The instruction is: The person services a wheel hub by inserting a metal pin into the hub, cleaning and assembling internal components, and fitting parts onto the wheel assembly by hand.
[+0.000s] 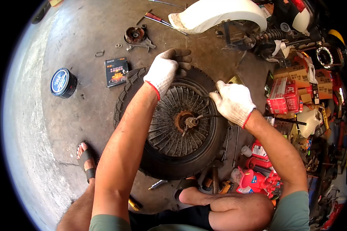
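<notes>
A wheel with a black tyre [173, 169] and a dirty ribbed hub [169, 133] lies flat on the floor, a cable coming out of its rusty centre. My left hand [169, 69], in a white glove with dark fingers, is over the tyre's far edge, fingers apart and pointing right. On the tyre's right side is my right hand [231, 101], also gloved. Its thumb and a finger point left near the rim; its other fingers are bent out of sight, so what it may hold is hidden.
Left of the wheel are a black box [116, 72] and a round tin [63, 82]. A rusty part [135, 36], a screwdriver [154, 16] and a white fender [219, 15] lie beyond it. Boxes [283, 96] and red bottles [254, 179] crowd the right.
</notes>
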Demonstrator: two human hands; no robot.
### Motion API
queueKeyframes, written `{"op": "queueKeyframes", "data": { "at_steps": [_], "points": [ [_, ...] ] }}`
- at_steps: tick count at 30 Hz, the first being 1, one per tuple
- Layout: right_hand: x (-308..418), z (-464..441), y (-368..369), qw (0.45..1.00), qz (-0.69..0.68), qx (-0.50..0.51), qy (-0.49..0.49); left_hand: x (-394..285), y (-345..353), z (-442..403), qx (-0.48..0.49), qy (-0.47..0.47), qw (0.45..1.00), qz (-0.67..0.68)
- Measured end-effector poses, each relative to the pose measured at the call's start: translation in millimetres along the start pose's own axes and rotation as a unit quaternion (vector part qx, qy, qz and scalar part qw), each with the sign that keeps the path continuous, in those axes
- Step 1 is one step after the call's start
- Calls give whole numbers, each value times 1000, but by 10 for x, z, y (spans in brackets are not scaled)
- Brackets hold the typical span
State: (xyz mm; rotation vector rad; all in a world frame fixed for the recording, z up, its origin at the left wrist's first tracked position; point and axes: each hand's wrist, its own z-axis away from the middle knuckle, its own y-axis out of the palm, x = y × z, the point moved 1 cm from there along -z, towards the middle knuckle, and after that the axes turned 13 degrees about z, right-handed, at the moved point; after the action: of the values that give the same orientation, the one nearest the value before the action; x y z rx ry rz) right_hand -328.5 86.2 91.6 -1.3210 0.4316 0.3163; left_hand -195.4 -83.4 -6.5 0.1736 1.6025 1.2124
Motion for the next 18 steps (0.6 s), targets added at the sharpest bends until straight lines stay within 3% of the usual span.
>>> {"op": "queueKeyframes", "data": {
  "at_steps": [5,8,12,18],
  "points": [
    [6,-14,-275,999,8,-12,49,-160,14,102,-39,-17,999,6],
    [-101,-38,-222,978,-154,-132,40,-235,-112,143,-45,-37,998,-8],
    [31,-128,-111,972,-183,-139,46,-178,-195,111,-32,48,997,42],
    [175,-191,-83,957,-234,-169,42,-171,-206,224,-28,27,997,62]
  ]
}}
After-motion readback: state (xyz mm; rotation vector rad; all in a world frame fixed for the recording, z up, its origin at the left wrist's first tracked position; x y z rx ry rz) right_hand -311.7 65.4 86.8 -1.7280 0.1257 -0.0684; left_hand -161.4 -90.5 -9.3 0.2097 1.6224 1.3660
